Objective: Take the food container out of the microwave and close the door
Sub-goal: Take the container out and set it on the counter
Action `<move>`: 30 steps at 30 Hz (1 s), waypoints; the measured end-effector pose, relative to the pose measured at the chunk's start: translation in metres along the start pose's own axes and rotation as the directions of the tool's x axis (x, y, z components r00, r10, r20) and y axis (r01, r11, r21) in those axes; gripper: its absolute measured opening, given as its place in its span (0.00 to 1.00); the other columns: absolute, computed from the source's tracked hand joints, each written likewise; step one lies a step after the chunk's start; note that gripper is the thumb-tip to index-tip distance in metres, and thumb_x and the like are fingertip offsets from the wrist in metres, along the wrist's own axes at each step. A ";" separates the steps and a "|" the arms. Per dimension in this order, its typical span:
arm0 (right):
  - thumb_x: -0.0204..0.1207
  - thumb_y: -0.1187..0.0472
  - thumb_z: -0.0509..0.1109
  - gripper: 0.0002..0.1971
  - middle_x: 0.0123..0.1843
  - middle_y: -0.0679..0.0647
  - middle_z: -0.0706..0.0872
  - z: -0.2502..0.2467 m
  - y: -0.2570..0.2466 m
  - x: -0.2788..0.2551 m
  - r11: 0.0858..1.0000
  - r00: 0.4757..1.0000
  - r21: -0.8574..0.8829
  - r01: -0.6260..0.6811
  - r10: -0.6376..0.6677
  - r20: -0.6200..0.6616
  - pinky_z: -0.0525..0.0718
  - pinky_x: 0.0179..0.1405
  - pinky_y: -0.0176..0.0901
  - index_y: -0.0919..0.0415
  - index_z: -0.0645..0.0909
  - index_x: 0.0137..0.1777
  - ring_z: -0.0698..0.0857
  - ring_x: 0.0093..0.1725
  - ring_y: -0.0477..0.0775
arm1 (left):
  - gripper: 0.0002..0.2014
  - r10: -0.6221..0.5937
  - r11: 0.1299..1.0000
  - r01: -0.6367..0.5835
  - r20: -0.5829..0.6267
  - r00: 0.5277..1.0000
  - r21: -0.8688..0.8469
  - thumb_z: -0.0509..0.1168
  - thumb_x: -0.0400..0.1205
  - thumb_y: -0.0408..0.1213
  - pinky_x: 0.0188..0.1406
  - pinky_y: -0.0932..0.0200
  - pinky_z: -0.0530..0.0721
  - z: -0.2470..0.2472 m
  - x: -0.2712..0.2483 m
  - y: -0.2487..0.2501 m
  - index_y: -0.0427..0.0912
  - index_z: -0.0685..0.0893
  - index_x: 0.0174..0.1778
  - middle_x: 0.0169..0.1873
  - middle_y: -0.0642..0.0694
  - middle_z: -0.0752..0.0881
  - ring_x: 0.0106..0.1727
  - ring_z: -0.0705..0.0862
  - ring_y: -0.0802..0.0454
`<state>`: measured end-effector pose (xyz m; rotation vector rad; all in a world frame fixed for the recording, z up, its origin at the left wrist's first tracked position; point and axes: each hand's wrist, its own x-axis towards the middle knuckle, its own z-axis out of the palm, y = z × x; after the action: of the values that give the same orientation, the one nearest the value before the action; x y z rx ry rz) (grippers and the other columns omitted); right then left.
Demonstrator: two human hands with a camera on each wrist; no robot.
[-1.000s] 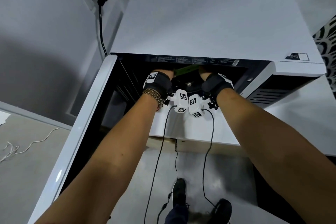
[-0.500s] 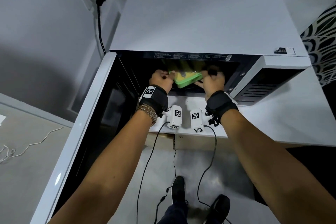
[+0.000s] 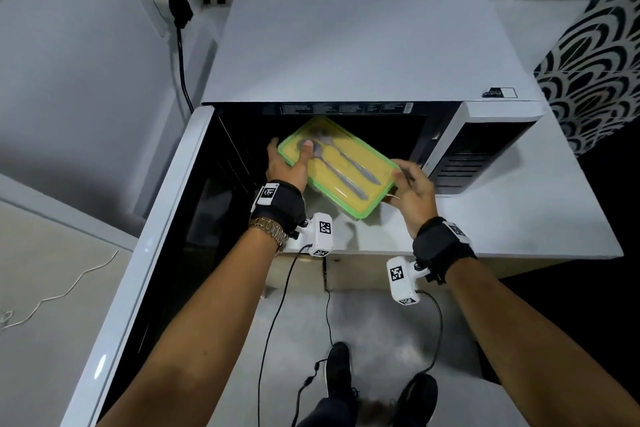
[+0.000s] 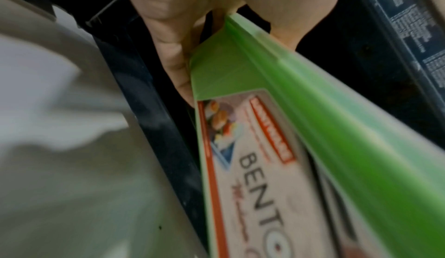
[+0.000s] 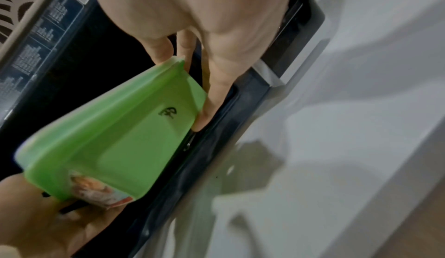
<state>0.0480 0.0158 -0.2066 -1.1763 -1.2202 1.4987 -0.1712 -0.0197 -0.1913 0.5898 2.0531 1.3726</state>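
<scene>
A green food container (image 3: 337, 166) with a clear lid over a yellow tray and cutlery hangs in front of the open white microwave (image 3: 363, 45). My left hand (image 3: 291, 166) grips its left end, thumb on the lid. My right hand (image 3: 412, 191) holds its right corner with fingers against the side. From the left wrist the container (image 4: 289, 147) shows a "BENTO" label, fingers (image 4: 178, 67) curled under its edge. From the right wrist the green underside (image 5: 115, 138) fills the middle, with my fingers (image 5: 216, 90) along its end. The microwave door (image 3: 156, 236) stands swung out to the left.
The microwave sits on a white counter (image 3: 519, 225) with bare surface to the right of the control panel (image 3: 474, 152). A black plug and cord (image 3: 180, 28) run down the left wall. My shoes (image 3: 341, 367) and camera cables are on the grey floor below.
Both hands have drawn back from inside the cavity, bringing the green container out past the door opening. The container has turned so that its lid is in view.
</scene>
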 end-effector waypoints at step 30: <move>0.76 0.49 0.75 0.21 0.56 0.55 0.89 -0.214 0.015 -0.052 0.949 0.974 -0.269 -0.162 0.110 -0.200 0.86 0.57 0.42 0.60 0.79 0.63 0.88 0.56 0.54 | 0.26 0.012 0.834 -0.355 0.629 0.777 0.422 0.66 0.76 0.66 0.28 0.66 0.75 0.109 -0.153 -0.040 0.45 0.89 0.49 0.37 0.47 0.88 0.34 0.83 0.57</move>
<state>0.2666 0.0020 -0.2307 -1.5826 -1.2775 1.3068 0.0128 -0.0609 -0.2253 1.3224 1.8198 0.5506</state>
